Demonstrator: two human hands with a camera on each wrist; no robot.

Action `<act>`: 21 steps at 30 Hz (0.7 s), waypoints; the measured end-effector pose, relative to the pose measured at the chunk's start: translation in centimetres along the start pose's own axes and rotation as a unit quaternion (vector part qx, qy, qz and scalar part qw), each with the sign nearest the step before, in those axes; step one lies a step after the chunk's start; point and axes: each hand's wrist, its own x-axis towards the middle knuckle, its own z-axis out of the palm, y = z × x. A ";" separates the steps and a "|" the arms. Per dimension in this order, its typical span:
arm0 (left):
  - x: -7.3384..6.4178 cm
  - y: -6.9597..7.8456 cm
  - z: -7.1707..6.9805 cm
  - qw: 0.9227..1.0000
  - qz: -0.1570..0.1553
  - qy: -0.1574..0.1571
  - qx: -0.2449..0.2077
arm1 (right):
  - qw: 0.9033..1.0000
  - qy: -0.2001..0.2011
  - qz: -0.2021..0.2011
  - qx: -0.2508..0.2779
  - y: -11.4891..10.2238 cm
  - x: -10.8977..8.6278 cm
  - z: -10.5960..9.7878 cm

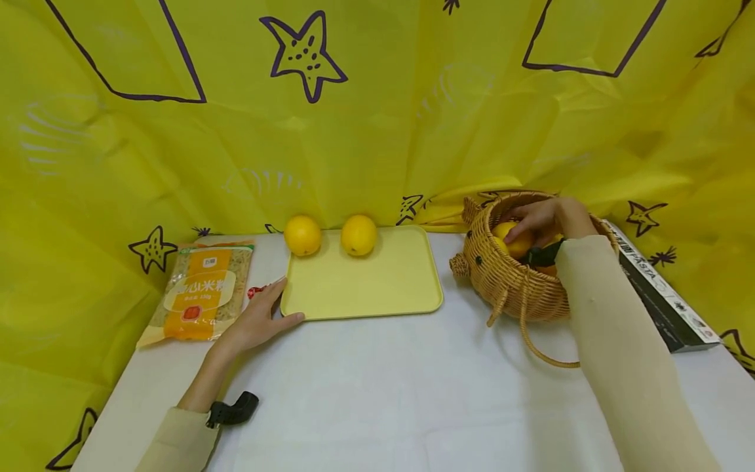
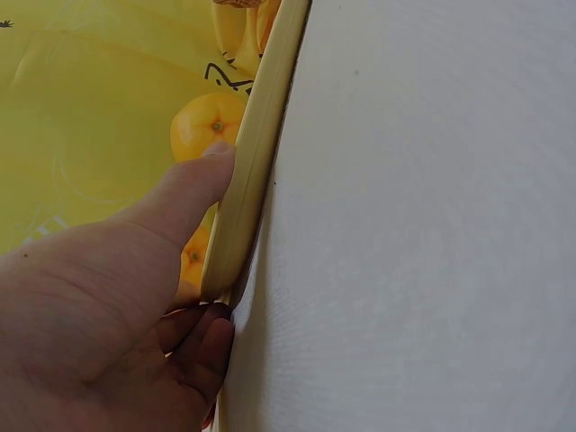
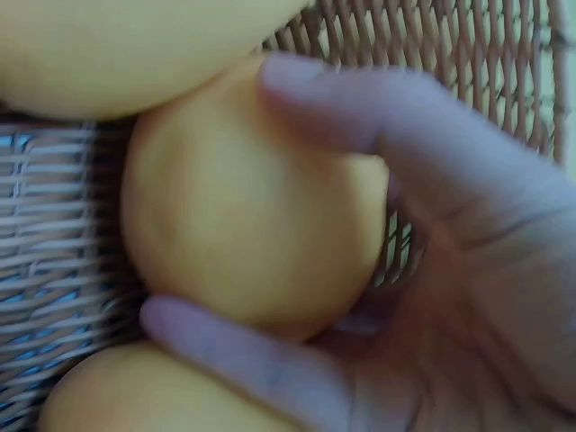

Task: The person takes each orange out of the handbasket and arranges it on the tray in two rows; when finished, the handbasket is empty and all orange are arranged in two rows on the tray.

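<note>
In the head view my right hand (image 1: 539, 216) reaches into a wicker basket (image 1: 507, 288) with an animal's snout and ears. The right wrist view shows its thumb and a finger round an orange (image 3: 243, 207), with more oranges (image 3: 135, 45) against it. My left hand (image 1: 256, 321) holds the near left corner of a pale yellow tray (image 1: 366, 285). In the left wrist view its thumb lies on the tray's rim (image 2: 247, 198) and the other fingers curl by the corner. Two oranges (image 1: 358, 235) sit along the tray's back edge, one at its left corner.
An orange-and-clear food packet (image 1: 203, 295) lies left of the tray. A dark pasta box (image 1: 672, 308) lies right of the basket, partly behind my sleeve. The basket's handle (image 1: 542, 357) droops onto the white table (image 1: 383, 393). A yellow cloth (image 1: 366, 144) hangs behind.
</note>
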 end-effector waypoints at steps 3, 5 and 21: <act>0.1 0.0 -0.1 1.000 0.000 -0.001 0.000 | 1.000 -0.003 0.002 -0.022 -0.5 -0.2 -0.2; 0.0 0.1 -0.3 1.000 -0.001 -0.001 0.000 | 1.000 -0.014 0.002 -0.024 -0.8 -0.2 -0.3; 0.0 0.2 -0.3 1.000 -0.003 0.000 -0.001 | 0.999 -0.006 -0.019 -0.039 -1.4 -4.8 -0.6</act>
